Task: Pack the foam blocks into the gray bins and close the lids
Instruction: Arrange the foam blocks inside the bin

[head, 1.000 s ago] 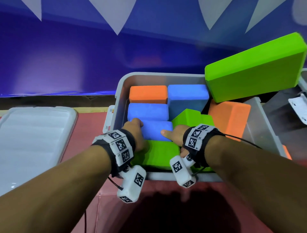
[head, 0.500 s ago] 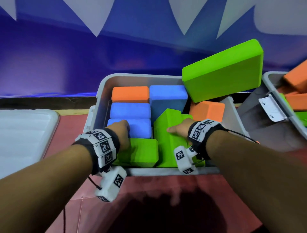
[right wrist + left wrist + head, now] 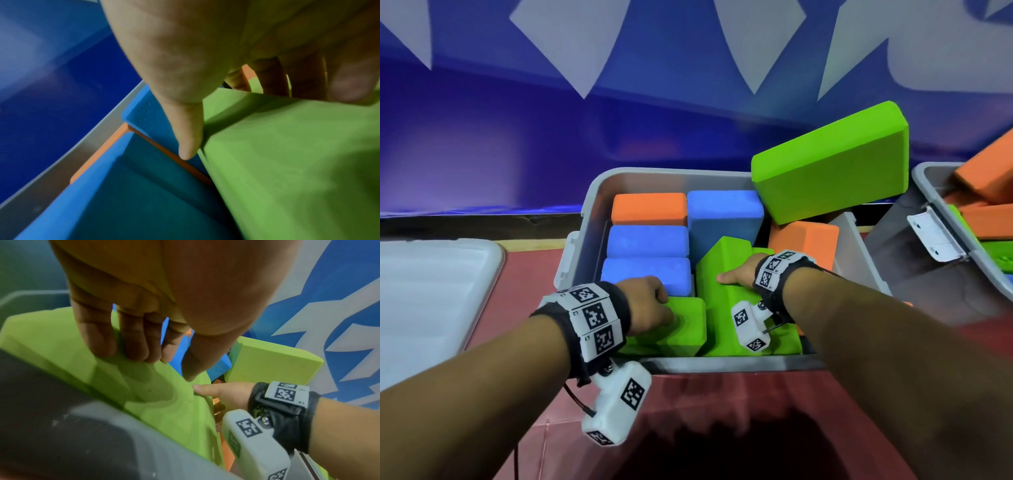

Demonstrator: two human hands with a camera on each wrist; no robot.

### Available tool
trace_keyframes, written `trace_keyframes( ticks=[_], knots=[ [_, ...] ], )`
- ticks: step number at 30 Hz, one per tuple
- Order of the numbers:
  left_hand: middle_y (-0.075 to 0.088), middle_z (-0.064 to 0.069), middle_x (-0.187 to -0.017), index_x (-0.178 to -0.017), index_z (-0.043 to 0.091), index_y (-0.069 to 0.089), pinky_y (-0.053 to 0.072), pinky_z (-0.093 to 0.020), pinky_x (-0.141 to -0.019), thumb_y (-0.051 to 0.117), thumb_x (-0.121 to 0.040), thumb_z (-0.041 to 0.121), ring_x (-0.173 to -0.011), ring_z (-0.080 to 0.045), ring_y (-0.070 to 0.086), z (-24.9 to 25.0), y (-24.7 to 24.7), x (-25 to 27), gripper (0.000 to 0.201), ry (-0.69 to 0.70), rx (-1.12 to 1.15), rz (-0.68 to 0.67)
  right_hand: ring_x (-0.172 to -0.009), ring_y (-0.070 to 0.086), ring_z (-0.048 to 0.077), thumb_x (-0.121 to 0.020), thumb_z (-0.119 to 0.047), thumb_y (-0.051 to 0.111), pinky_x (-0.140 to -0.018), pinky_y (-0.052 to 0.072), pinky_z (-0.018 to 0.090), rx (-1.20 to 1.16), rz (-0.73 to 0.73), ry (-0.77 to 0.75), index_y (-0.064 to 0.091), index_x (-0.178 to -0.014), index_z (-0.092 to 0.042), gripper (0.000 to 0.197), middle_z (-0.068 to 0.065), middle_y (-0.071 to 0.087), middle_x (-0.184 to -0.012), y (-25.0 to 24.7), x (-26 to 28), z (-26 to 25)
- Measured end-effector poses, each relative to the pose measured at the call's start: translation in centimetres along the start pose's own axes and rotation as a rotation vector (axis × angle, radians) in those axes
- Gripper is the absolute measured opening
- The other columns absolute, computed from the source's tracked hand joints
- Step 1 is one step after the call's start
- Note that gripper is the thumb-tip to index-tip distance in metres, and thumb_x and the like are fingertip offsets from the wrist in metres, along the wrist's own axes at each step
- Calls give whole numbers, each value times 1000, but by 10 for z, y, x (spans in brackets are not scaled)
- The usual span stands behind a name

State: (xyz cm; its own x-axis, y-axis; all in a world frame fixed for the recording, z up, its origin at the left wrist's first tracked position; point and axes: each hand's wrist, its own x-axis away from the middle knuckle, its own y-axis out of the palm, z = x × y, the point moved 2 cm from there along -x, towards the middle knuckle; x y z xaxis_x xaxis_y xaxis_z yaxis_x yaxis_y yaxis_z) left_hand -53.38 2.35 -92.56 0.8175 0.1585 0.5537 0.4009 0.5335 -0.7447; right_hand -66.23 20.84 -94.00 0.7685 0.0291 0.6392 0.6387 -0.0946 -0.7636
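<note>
The gray bin [image 3: 599, 195] holds an orange block [image 3: 649, 207], three blue blocks [image 3: 647, 241] and green ones. My left hand [image 3: 650, 301] presses its fingertips [image 3: 131, 345] down into a low green block [image 3: 685, 325] at the bin's front left and dents the foam. My right hand [image 3: 738, 274] grips a tilted green block [image 3: 722, 308] in the middle, with the thumb [image 3: 185, 129] along its left edge and the fingers over its far side. A big green block [image 3: 832, 164] leans on the bin's far right corner, above another orange block [image 3: 804, 240].
A white lid [image 3: 431, 291] lies on the red table to the left. A second gray bin [image 3: 928, 178] with orange blocks and a white latch [image 3: 935, 236] stands at the right. A blue wall runs close behind both bins.
My left hand has slid from the near blue block onto the low green block. My right hand has brought the tilted green block forward along the blue blocks.
</note>
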Motion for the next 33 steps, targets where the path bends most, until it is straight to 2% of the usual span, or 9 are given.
trace_keyframes(
  ticks=[10, 13, 16, 18, 20, 24, 26, 30, 33],
  knots=[
    [62, 0, -94, -93, 25, 50, 52, -29, -74, 73, -72, 27, -85, -23, 62, -13, 1, 1, 31, -65, -31, 75, -71, 64, 25, -66, -53, 73, -63, 55, 30, -165, -29, -83, 65, -97, -8, 55, 8, 66, -88, -51, 17, 16],
    [66, 0, -94, -96, 27, 54, 54, -29, -73, 74, -72, 38, -78, -20, 63, -5, -7, 2, 33, -80, -8, 24, -49, 51, 20, -60, -42, 79, -48, 38, 22, -222, -5, -123, 58, -69, -12, 38, 4, 56, -61, -82, 42, 34],
    [67, -10, -100, -115, 28, 49, 57, -33, -66, 78, -64, 47, -71, -26, 63, 9, -17, 5, 61, -105, 341, 39, -76, 60, 22, -59, -20, 85, -65, 46, 28, -309, 119, -253, 49, -107, -14, 61, 4, 65, -87, -89, 43, 49],
    [65, -14, -109, -138, 26, 36, 57, -42, -71, 80, -72, 34, -86, -34, 67, 20, -23, 3, 79, -53, 598, 118, -96, 62, 24, -62, -5, 84, -81, 51, 33, -416, 194, -311, 38, -129, -13, 81, 6, 65, -107, -78, 41, 53],
    [57, -11, -121, -150, 27, 21, 56, -47, -79, 77, -79, 24, -97, -35, 66, 31, -29, 2, 91, -1, 747, 200, -106, 58, 20, -66, 0, 81, -82, 47, 23, -499, 209, -334, 34, -137, -13, 86, 5, 61, -113, -70, 35, 56],
    [43, -8, -142, -149, 44, 14, 50, -50, -96, 84, -52, 49, -116, -28, 57, 44, -38, 3, 120, 65, 716, 339, -98, 53, 16, -76, -5, 78, -68, 40, 19, -491, 145, -350, 31, -143, -13, 82, 5, 59, -125, -74, 32, 62],
    [43, -8, -143, -150, 42, 14, 49, -47, -98, 87, -63, 36, -121, -24, 53, 52, -39, 1, 114, 115, 720, 345, -97, 57, 19, -77, -3, 77, -62, 47, 17, -477, 113, -389, 35, -142, -16, 79, 2, 60, -121, -76, 33, 60],
    [48, 2, -119, -151, 36, 21, 46, -23, -79, 85, -70, 19, -94, -18, 55, 71, -44, -1, 104, 222, 583, 419, -81, 63, 11, -76, 14, 67, -60, 48, 12, -486, -4, -510, 38, -144, -14, 79, 8, 64, -125, -65, 29, 54],
    [51, 7, -118, -143, 31, 39, 40, -20, -89, 89, -65, 19, -106, -15, 52, 73, -48, -3, 94, 238, 444, 442, -73, 64, 18, -81, 26, 45, -54, 45, 23, -756, -40, -387, 39, -143, -10, 72, 21, 59, -126, -58, 15, 68]
  ],
)
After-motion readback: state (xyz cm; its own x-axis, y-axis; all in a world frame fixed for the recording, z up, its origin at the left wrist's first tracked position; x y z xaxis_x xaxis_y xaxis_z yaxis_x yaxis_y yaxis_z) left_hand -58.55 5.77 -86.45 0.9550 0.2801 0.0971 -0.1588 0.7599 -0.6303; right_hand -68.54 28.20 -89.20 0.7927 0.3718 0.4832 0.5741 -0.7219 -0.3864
